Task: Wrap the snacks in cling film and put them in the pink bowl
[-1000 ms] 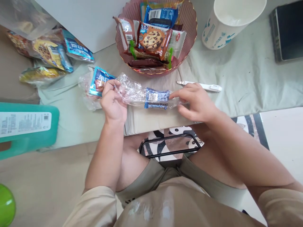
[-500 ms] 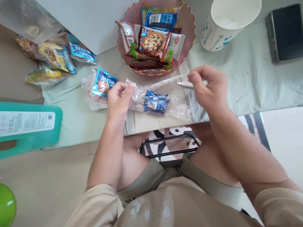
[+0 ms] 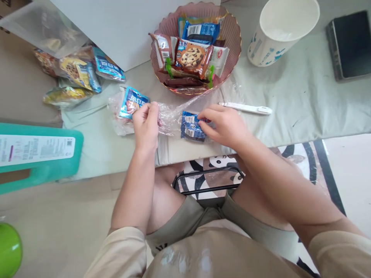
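A clear plastic bag [image 3: 174, 114] lies on the table's pale green cloth [image 3: 290, 100] near the front edge. My left hand [image 3: 147, 125] pinches its left end shut. Inside or on the bag lies a small blue snack packet [image 3: 191, 126]. My right hand [image 3: 224, 125] has its fingers curled down on the right side of that packet, touching it. Whether they grip it I cannot make out. Just behind stands a pink scalloped bowl [image 3: 232, 50] filled with several wrapped snacks.
A white utility knife [image 3: 246, 108] lies right of my right hand. A white paper cup [image 3: 282, 29] and a dark tablet [image 3: 349, 44] sit at the back right. Loose snack packets [image 3: 81, 73] lie at the left, with a teal container [image 3: 37, 154] nearer. A white box [image 3: 116, 27] stands behind.
My right hand rose from the bag's right end towards the knife, then came back down and left onto the blue packet. My left hand kept pinching the bag's left end.
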Motion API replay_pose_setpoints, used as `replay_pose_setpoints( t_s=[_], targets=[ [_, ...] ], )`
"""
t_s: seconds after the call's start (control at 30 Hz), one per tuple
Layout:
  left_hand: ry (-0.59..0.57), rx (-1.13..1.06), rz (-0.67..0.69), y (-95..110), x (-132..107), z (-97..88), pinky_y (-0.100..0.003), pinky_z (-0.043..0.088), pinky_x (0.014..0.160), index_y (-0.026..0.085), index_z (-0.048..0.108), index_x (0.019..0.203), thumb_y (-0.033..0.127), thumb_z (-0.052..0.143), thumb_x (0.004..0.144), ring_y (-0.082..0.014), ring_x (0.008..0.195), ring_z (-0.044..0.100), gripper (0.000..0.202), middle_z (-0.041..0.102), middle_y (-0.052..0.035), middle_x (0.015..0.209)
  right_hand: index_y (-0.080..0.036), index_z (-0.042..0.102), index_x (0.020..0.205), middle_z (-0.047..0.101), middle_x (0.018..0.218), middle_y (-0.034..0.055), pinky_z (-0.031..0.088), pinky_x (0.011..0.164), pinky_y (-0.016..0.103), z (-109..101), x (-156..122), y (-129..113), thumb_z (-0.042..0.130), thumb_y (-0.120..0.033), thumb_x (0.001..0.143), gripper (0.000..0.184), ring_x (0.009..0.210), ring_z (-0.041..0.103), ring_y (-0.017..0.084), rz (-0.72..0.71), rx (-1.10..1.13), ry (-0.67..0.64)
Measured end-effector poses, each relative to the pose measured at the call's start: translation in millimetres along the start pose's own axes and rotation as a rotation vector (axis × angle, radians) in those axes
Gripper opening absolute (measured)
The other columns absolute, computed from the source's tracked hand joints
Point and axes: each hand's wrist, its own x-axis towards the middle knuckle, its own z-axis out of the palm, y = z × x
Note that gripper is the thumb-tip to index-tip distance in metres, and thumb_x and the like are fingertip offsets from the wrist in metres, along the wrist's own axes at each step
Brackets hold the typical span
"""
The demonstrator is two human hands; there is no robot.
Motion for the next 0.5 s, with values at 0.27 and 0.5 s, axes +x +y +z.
replay_pose_setpoints(
  t_s=[0.27, 0.5],
  targets=[
    [-0.024, 0.022, -0.012, -5, 2, -7.2, -0.028, 0.026, 0.042, 0.024, 0.039, 0.064, 0.079, 0.062, 0.087, -0.0098, 0.046, 0.033, 0.064, 0.029, 0.0050, 0.055, -0.020, 0.074, 0.088, 0.066, 0.095, 0.0067, 0.038, 0.063, 0.031, -6, -12, -7, 0.070, -0.033, 0.087, 0.014, 0.072, 0.055, 0.017, 0.021, -0.059, -0.084],
    [0.032, -0.021, -0.025, -3, 4, -5.9, -0.026, 0.026, 0.043, 0.022, 0.038, 0.063, 0.077, 0.066, 0.085, -0.0080, 0.046, 0.033, 0.065, 0.028, 0.0061, 0.054, -0.021, 0.071, 0.084, 0.067, 0.083, 0.0036, 0.031, 0.065, 0.032, -14, -29, -20, 0.048, -0.025, 0.105, 0.031, 0.070, 0.052, 0.015, -0.267, -0.304, -0.020]
  ],
)
